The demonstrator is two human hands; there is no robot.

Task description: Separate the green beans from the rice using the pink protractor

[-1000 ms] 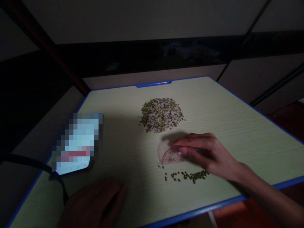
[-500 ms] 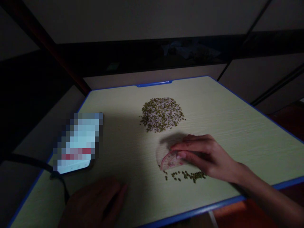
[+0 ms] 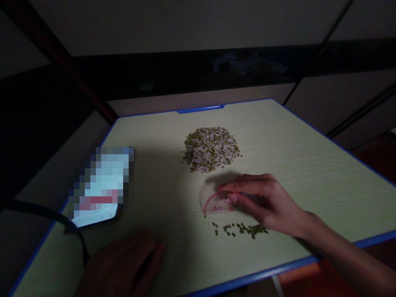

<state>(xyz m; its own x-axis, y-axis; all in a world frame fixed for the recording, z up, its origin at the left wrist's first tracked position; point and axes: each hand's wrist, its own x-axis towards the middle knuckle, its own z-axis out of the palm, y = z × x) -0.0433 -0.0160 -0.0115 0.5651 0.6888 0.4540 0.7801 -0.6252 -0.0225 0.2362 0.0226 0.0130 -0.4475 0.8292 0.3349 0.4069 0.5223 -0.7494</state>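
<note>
My right hand (image 3: 262, 202) rests on the pale table (image 3: 309, 165) and its fingers pinch a small clear pink-rimmed cup (image 3: 215, 203) that lies tilted on its side. Just in front of the cup is a short row of green beans (image 3: 244, 229). Behind it sits a round pile of mixed green beans and white grains (image 3: 210, 148). My left hand (image 3: 123, 264) lies flat in shadow near the table's front edge, fingers stretched out, holding nothing.
A lit phone (image 3: 100, 187) lies on the left of the table with a dark cable (image 3: 46, 214) running off its lower corner. The table has a blue rim (image 3: 201, 109). Dark furniture and walls surround it.
My right hand has slid the pink-rimmed cup a little to the left and away from the row of beans. My left hand has stayed still.
</note>
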